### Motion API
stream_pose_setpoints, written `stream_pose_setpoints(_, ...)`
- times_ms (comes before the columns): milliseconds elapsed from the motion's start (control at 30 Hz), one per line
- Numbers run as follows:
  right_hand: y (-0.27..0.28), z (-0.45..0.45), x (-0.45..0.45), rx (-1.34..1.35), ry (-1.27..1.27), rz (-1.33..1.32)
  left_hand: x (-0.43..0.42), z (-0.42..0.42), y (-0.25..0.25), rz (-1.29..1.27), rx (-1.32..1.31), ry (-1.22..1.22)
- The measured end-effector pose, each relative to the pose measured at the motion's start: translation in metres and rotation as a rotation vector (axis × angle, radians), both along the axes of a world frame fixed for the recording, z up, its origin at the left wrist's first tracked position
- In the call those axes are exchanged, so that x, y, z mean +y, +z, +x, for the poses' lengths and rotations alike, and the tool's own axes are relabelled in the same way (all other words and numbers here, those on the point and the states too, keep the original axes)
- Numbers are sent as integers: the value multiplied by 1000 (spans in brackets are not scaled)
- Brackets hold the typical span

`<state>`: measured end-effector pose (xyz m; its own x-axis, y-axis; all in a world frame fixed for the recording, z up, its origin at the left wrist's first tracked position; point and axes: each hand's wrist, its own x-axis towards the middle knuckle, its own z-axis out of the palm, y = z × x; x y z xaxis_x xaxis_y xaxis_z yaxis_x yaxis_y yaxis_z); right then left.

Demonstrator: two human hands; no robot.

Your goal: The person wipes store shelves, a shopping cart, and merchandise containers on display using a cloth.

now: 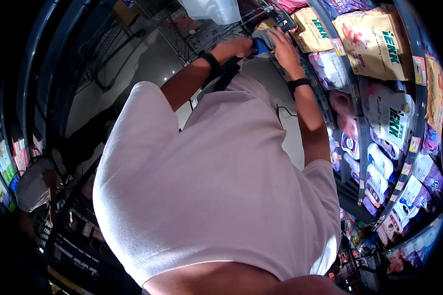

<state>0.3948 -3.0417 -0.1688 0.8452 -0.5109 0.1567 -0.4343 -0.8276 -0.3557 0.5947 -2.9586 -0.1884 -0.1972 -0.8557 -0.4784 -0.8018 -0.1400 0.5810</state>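
At the top centre, my left hand [235, 47] is closed at the end of a small blue-and-grey item [260, 46], whose kind I cannot make out. My right hand [284, 50] rests against the grey side of the same item, with its fingers bent over it. Both wrists wear black bands. A metal shopping cart [174, 37] stands just beyond my hands, holding a white translucent bag [214, 10]. A dark strap-like piece [228, 76] hangs below my left hand, in front of my shirt.
Shelves on the right hold beige packs [374, 44], white packs [390, 113] and several white bottles [379, 160], with price tags along the edges. Dark shelving [44, 64] curves along the left. Another person [39, 184] is at the lower left. Grey floor [128, 64] shows beside the cart.
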Motion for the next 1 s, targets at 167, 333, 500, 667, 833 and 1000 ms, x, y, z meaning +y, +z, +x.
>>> stream_pose_setpoints(167,-5,-2,-10,82,-183,-73,-40,-21,-19,-68,-14,-7)
stream_pose_setpoints(333,-17,13,13,-5,-323,87,-32,-25,-22,-182,58,150)
stream_pose_setpoints(500,-9,27,44,-8,-295,135,10,0,-14,-79,186,137)
stream_pose_setpoints(667,-1,22,64,-6,-137,246,79,46,13,211,108,51)
stream_pose_setpoints(833,9,18,72,-48,-66,241,91,60,12,186,51,-79)
stream_pose_setpoints(1000,13,14,63,-94,-162,340,58,41,24,110,18,-105)
